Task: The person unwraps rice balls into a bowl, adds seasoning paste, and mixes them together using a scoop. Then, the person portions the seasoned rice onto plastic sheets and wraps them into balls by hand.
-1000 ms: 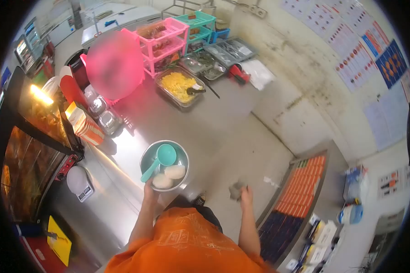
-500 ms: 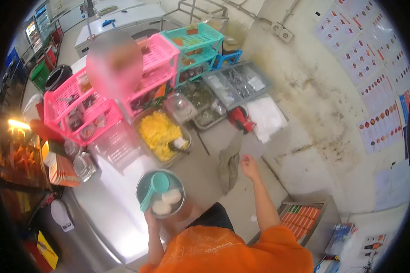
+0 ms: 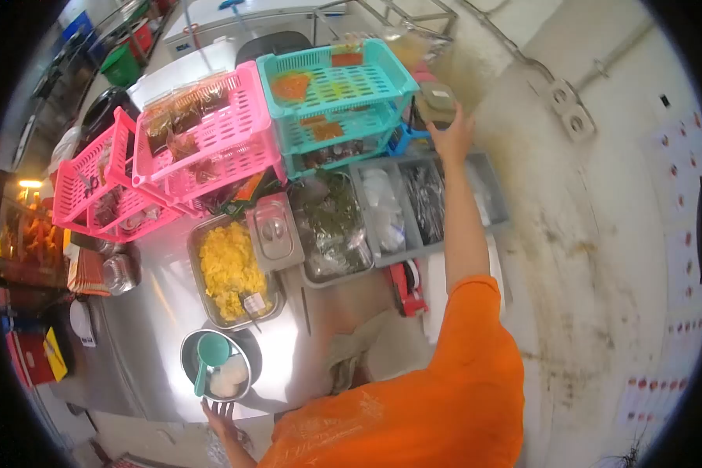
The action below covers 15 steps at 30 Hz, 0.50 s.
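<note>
From where I stood, the greenish tub (image 3: 437, 100) sat beyond the grey divided tray (image 3: 398, 214), right beside the turquoise rack (image 3: 331, 90). The right grip (image 3: 446, 118) was at its near right corner, thumb and fingers spread apart around it; I couldn't tell whether they pinched it. The left grip (image 3: 218, 411) had its fingers fanned out just below the metal bowl (image 3: 188, 360), which was at the tabletop's (image 3: 136, 331) near edge; whether they touched was unclear.

The tub looked boxy, with a small pale patch on top. The bowl was round and shiny, with a teal scoop (image 3: 213, 350) and whitish lumps (image 3: 228, 376) inside. The tub's contents were hard to make out, and fingers hid part of its side.
</note>
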### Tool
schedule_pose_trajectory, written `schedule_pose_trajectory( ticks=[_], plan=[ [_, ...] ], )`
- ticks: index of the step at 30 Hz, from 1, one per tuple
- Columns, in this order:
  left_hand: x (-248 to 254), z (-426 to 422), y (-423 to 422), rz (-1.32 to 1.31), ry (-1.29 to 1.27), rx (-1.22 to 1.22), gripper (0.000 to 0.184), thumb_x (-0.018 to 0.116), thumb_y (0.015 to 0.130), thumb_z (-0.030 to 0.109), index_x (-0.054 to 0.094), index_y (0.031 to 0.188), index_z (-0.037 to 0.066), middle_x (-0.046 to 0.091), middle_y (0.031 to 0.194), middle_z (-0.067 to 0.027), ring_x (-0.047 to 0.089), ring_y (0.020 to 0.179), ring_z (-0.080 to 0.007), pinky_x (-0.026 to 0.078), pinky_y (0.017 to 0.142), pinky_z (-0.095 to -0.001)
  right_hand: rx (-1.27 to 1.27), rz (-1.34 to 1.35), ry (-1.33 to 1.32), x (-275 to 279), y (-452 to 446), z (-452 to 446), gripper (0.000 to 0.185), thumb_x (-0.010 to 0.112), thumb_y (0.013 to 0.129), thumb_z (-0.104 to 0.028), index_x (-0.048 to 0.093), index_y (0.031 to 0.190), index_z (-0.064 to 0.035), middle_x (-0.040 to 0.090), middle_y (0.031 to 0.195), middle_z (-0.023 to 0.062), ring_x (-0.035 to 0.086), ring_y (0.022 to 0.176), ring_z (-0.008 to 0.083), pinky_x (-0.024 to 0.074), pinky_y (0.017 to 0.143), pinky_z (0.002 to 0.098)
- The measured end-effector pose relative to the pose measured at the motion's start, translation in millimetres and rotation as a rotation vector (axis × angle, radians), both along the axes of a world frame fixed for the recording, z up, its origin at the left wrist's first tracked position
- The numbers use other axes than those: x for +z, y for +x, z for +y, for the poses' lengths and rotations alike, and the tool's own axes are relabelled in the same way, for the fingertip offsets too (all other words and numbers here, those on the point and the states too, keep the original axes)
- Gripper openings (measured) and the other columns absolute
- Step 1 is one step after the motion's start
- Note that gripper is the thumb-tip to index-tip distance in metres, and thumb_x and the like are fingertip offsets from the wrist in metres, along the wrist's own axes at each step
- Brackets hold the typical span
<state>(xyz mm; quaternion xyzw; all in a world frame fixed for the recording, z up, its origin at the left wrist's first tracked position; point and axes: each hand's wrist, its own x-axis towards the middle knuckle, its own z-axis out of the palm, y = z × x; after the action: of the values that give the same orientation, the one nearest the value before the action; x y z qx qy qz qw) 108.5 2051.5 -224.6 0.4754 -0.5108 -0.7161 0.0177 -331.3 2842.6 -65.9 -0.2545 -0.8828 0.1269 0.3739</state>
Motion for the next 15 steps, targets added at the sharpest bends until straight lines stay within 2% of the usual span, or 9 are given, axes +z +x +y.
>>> schedule_pose_trajectory(
  ticks=[1, 2, 5, 6, 9, 10, 12, 13, 15],
  plan=[
    [11, 15, 15, -0.044, -0.078, 0.017, 0.068, 0.041, 0.1, 0.05, 0.021, 0.152, 0.012, 0.039, 0.144, -0.0222, 0.042, 0.132, -0.0413, 0.042, 0.105, -0.0545, -0.046, -0.007, 0.035, 2, -23, 8, 0.084, 0.083, 0.069, -0.035, 0.041, 0.137, -0.0069, 0.046, 0.129, 0.0325, 0.047, 0.12, 0.0463, 0.0395, 0.101, 0.0506],
    [16, 21, 36, -0.083, -0.121, 0.007, 0.067, 0.043, 0.099, 0.051, 0.026, 0.151, 0.012, 0.042, 0.142, -0.0211, 0.044, 0.13, -0.04, 0.044, 0.102, -0.0509, -0.091, -0.023, 0.07, -1, -38, 12, 0.085, 0.084, 0.067, -0.036, 0.042, 0.135, -0.0075, 0.048, 0.126, 0.0324, 0.048, 0.117, 0.0465, 0.0401, 0.1, 0.0512],
    [37, 57, 91, -0.237, -0.229, -0.047, 0.066, 0.044, 0.098, 0.053, 0.03, 0.15, 0.013, 0.046, 0.14, -0.0198, 0.05, 0.123, -0.0372, 0.046, 0.099, -0.0466, -0.027, 0.058, -0.179, -9, -57, 25, 0.084, 0.086, 0.062, -0.041, 0.045, 0.127, -0.0087, 0.05, 0.119, 0.0279, 0.049, 0.113, 0.0455, 0.0407, 0.096, 0.053],
    [37, 70, 100, -0.265, -0.246, 0.053, 0.063, 0.046, 0.098, 0.051, 0.036, 0.146, 0.012, 0.051, 0.132, -0.017, 0.056, 0.113, -0.0326, 0.048, 0.091, -0.0419, 0.001, 0.163, -0.172, -15, -60, 28, 0.077, 0.087, 0.062, -0.039, 0.046, 0.119, -0.0059, 0.052, 0.113, 0.024, 0.051, 0.105, 0.0441, 0.0417, 0.092, 0.0517],
    [29, 102, 117, -0.248, -0.412, 0.133, 0.056, 0.047, 0.099, 0.047, 0.041, 0.142, 0.012, 0.055, 0.126, -0.0143, 0.059, 0.105, -0.0281, 0.048, 0.086, -0.039, 0.075, 0.326, -0.04, -38, -65, 55, 0.082, 0.087, 0.064, -0.046, 0.047, 0.118, 0.0002, 0.054, 0.113, 0.0225, 0.053, 0.107, 0.0398, 0.0432, 0.093, 0.0448],
    [28, 110, 121, -0.134, -0.457, 0.139, 0.045, 0.05, 0.101, 0.035, 0.046, 0.137, 0.009, 0.056, 0.121, -0.0115, 0.059, 0.102, -0.0231, 0.048, 0.082, -0.0354, 0.07, 0.357, -0.041, -40, -59, 64, 0.08, 0.088, 0.065, -0.044, 0.047, 0.116, 0.0008, 0.053, 0.112, 0.0207, 0.051, 0.107, 0.0373, 0.0422, 0.094, 0.0434],
    [42, 136, 98, -0.048, -0.766, -0.026, 0.038, 0.052, 0.101, 0.024, 0.047, 0.134, 0.005, 0.056, 0.12, -0.0111, 0.058, 0.102, -0.0204, 0.048, 0.084, -0.0336, 0.093, 0.312, -0.124, -17, -21, 49, 0.077, 0.088, 0.068, -0.04, 0.045, 0.116, 0.0017, 0.05, 0.112, 0.0176, 0.048, 0.108, 0.0323, 0.0395, 0.097, 0.0401],
    [73, 165, 63, -0.038, -0.725, -0.113, 0.037, 0.055, 0.099, 0.016, 0.048, 0.133, 0.002, 0.057, 0.119, -0.0113, 0.058, 0.104, -0.0196, 0.048, 0.086, -0.033, 0.12, 0.259, -0.192, -1, 8, 34, 0.077, 0.087, 0.07, -0.039, 0.043, 0.117, 0.0021, 0.048, 0.113, 0.0164, 0.046, 0.109, 0.0298, 0.0379, 0.099, 0.0383],
    [98, 216, 2, 0.134, -0.537, -0.215, 0.039, 0.056, 0.094, 0.007, 0.049, 0.132, 0.001, 0.058, 0.117, -0.0122, 0.058, 0.108, -0.0203, 0.051, 0.091, -0.0347, 0.354, 0.332, -0.123, 0, 71, -1, 0.075, 0.086, 0.073, -0.036, 0.041, 0.119, 0.0015, 0.043, 0.113, 0.013, 0.042, 0.108, 0.0266, 0.0352, 0.099, 0.0371]
  ],
)
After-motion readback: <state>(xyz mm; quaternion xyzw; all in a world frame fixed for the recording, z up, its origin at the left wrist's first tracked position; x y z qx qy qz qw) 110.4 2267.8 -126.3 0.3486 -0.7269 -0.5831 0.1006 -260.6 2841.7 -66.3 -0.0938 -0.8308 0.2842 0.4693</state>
